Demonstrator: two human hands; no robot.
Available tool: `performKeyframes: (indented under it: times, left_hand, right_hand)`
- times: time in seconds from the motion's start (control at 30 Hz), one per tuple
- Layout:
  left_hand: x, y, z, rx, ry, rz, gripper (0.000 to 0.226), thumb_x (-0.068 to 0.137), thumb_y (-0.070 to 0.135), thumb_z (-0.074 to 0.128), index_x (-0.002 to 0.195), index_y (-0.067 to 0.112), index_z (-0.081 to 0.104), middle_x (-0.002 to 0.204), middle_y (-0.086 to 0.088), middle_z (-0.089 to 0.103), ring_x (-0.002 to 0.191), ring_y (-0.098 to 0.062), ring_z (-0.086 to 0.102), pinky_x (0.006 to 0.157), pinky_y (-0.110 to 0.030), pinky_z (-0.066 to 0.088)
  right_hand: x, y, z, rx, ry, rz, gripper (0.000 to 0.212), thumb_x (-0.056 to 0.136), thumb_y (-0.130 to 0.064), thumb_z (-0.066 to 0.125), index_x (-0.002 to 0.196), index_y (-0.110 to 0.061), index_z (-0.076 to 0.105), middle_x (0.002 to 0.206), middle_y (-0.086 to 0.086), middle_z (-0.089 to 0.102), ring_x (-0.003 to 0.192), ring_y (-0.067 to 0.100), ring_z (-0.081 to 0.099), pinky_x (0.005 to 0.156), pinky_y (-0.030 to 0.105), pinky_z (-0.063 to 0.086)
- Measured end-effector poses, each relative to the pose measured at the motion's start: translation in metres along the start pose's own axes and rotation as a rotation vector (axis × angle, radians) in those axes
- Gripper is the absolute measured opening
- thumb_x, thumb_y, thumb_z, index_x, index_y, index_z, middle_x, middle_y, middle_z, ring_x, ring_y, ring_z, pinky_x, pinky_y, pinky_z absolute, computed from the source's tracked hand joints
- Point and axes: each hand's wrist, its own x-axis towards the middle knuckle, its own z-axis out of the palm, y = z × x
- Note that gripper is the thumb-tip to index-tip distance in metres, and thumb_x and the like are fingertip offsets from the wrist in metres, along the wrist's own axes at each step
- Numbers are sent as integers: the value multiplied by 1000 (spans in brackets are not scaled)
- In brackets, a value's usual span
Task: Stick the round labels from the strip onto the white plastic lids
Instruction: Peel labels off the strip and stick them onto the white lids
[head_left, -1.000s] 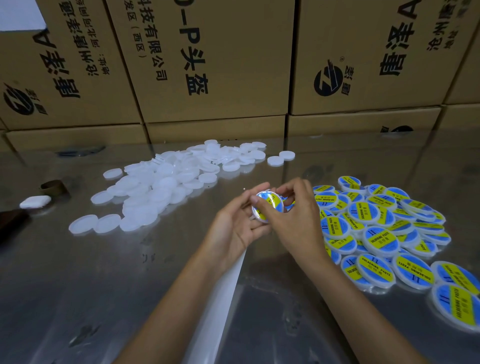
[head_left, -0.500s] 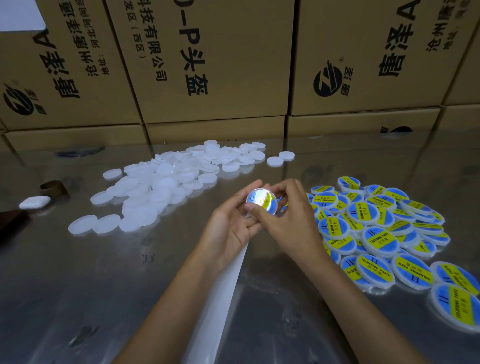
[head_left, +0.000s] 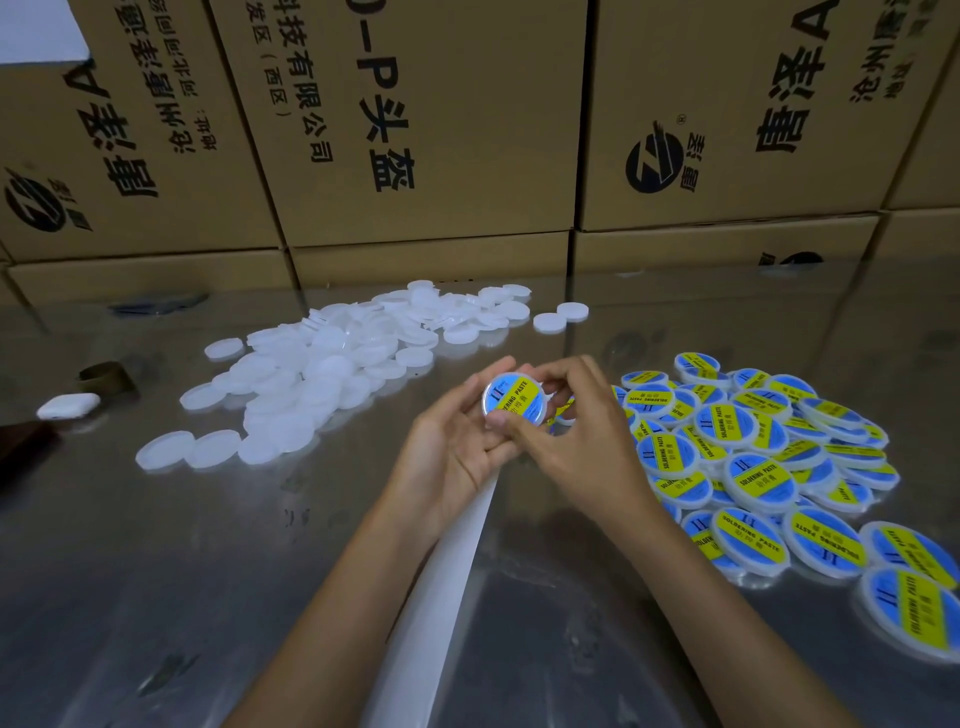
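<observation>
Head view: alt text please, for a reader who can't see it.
Both hands, left hand and right hand, hold a labelled lid above a steel table. Blank white lids lie piled left, labelled lids right, a white backing strip trails toward the camera.

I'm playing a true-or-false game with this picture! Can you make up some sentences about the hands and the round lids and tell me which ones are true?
1. Both hands hold one labelled lid. True: the left hand and right hand grip it together.
2. The plain white lids lie on the right side. False: they are piled on the left; the labelled lids are on the right.
3. The labels are blue and yellow. True.
4. The cardboard boxes stand in front of the hands. False: they stand behind the table.
5. A white strip runs down from the left hand. True.
</observation>
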Motion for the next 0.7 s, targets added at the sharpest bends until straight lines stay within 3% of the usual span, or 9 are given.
performKeyframes:
  times: [0.1, 0.2, 0.3, 0.33, 0.47, 0.6, 0.7]
  left_hand:
    - [0, 0, -1, 24, 7, 6, 51, 85, 23, 60, 132, 3, 59, 133, -17, 64, 119, -36, 65, 97, -46, 55]
    - [0, 0, -1, 34, 7, 1, 49, 87, 20, 60, 131, 2, 60, 131, -17, 65, 118, -37, 65, 93, -46, 57]
    - [0, 0, -2, 36, 4, -3, 47, 90, 20, 57, 133, 1, 58, 130, -16, 66, 117, -36, 66, 89, -44, 60]
    - [0, 0, -2, 35, 2, 3, 47, 91, 19, 56, 133, 1, 58, 130, -17, 66, 117, -36, 65, 89, -43, 60]
    - [0, 0, -5, 107, -13, 32, 38, 98, 13, 49, 134, 5, 58, 130, -15, 67, 117, -35, 66, 91, -41, 59]
    - [-1, -3, -6, 208, -54, 60, 47, 92, -14, 41, 130, 6, 60, 130, -15, 67, 114, -33, 67, 86, -39, 60]
    - [-2, -5, -5, 249, -68, 67, 49, 91, -20, 43, 127, 7, 62, 126, -16, 69, 106, -31, 71, 81, -35, 60]
  right_hand:
    - [2, -2, -1, 49, 31, -10, 21, 79, -17, 81, 93, -14, 65, 92, -5, 62, 82, 8, 57, 73, 13, 42]
    - [5, 1, -7, 42, 47, -59, 2, 90, -9, 67, 90, -10, 70, 88, -4, 66, 82, 10, 62, 72, 25, 49]
    - [5, 4, -9, 31, 41, -56, 6, 92, -9, 65, 91, -10, 71, 89, -4, 67, 84, 11, 63, 74, 32, 51]
    - [5, 3, -9, 43, 22, -47, 3, 89, -12, 70, 92, -12, 70, 89, -4, 66, 83, 11, 62, 75, 30, 51]
    - [3, 4, -5, 45, -29, 0, 29, 71, -24, 87, 91, -23, 65, 88, -5, 62, 83, 12, 58, 73, 17, 45]
    - [5, 6, -6, 65, 48, 23, 12, 82, -20, 79, 82, -20, 67, 78, -7, 66, 73, 10, 58, 68, 27, 49]
    - [6, 9, -9, 55, 60, 18, 7, 90, -16, 70, 82, -16, 70, 78, -8, 71, 75, 11, 64, 72, 34, 52]
